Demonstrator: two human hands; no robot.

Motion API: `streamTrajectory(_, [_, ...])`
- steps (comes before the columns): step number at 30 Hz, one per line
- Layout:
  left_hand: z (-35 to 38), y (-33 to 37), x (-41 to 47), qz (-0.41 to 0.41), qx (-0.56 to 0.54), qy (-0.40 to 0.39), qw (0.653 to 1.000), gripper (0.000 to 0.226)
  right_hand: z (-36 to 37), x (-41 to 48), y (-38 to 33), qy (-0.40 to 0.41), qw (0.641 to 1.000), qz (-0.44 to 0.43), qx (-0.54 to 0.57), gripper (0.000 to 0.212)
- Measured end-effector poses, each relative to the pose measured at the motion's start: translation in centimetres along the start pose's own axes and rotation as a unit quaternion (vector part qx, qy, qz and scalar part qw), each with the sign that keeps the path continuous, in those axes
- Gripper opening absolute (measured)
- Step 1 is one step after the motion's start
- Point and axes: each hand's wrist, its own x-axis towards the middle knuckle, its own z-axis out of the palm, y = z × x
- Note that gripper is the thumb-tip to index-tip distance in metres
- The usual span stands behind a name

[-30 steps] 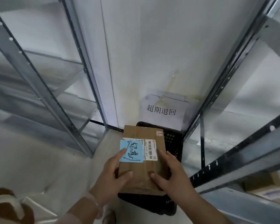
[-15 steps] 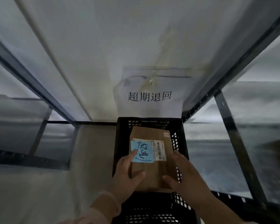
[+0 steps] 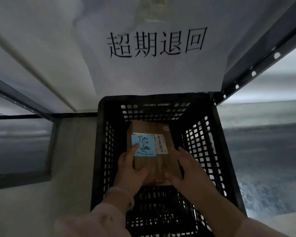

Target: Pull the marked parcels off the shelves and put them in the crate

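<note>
Since half a second ago: cardboard parcel [image 3: 154, 168] lower, now inside the walls of the black crate [image 3: 100, 142]. Left hand [image 3: 132, 170] grips its near left edge, index finger [image 3: 135, 147] lying on the blue handwritten note [image 3: 147, 144]. Right hand [image 3: 190, 171] clamps the near right edge. The parcel lies between the fingers, long axis running away from the wrists toward the far wall; both hands equally near. Contact with the crate floor: cannot tell. Likely next: lower, let go.
</note>
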Motion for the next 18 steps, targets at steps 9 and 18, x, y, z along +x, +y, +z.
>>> streamTrajectory(9, [2.0,-2.8,3.7,-0.001,-0.016,0.017,1.000,0.074,4.0,4.7,2.9,0.018,1.000,-0.001,-0.016,0.084])
streamTrajectory(18, [3.3,-4.7,5.1,-0.028,0.076,-0.004,0.997,0.076,4.1,5.6,4.3,0.020,0.999,-0.006,-0.043,0.085])
